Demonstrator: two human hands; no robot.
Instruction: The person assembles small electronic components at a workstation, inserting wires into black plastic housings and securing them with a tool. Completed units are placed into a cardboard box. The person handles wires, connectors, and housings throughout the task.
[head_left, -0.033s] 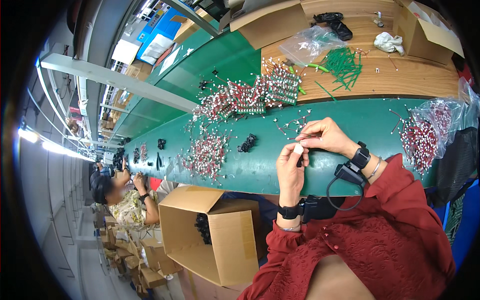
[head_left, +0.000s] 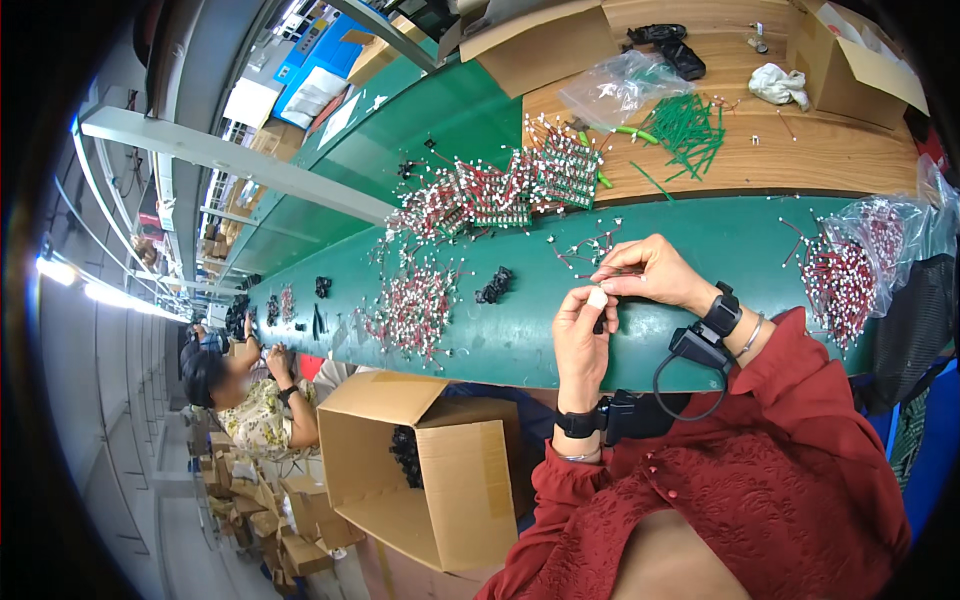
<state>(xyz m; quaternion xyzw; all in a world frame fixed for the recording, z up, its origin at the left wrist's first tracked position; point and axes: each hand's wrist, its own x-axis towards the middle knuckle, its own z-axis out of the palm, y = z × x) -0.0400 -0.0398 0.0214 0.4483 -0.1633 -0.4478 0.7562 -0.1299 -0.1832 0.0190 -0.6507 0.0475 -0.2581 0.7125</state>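
Observation:
Over the green work surface (head_left: 520,345), my two hands meet at their fingertips. My left hand (head_left: 578,340) is closed on a small black part (head_left: 599,323), mostly hidden by the fingers. A small white piece (head_left: 597,298) shows at its fingertips; whether it is a connector or a finger cover cannot be made out. Thumb and finger of my right hand (head_left: 655,275) pinch a thin wire (head_left: 622,273) right beside it. Just beyond lie a few loose red-and-black wires with white connectors (head_left: 575,255). A cluster of black parts (head_left: 494,286) rests to the left.
Left of my hands is a heap of wired connectors (head_left: 412,310), with wired green circuit boards (head_left: 490,195) behind. A bag of wires (head_left: 850,265) lies at right. Green strips (head_left: 685,135) lie on the wooden board (head_left: 760,165). An open carton (head_left: 465,500) stands below; a co-worker (head_left: 255,400) sits left.

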